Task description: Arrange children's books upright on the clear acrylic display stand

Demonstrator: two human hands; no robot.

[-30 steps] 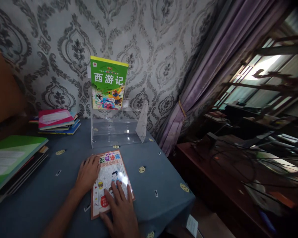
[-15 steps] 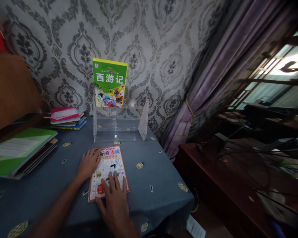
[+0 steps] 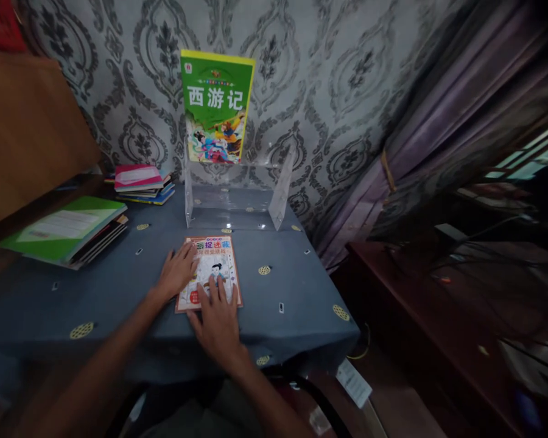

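A thin book with an orange-brown border and a drawn figure on its cover lies flat near the front of the table. My left hand rests over its upper left side with fingers stretched. Lower on the cover, my right hand lies with its fingers spread. Neither hand grips the book. Behind it stands a clear acrylic rack with stepped tiers. A green book with a yellow edge and white characters stands upright at the left of the rack's top tier.
A stack of books with a green one on top lies on the table at the left. Behind it is a smaller book stack topped in pink. A brown box stands far left. To the right is a dark red cabinet with cables.
The camera view has tilted down and shifted left, so everything sits higher and somewhat farther right. Both hands stay spread on the thin book, with little other visible difference.
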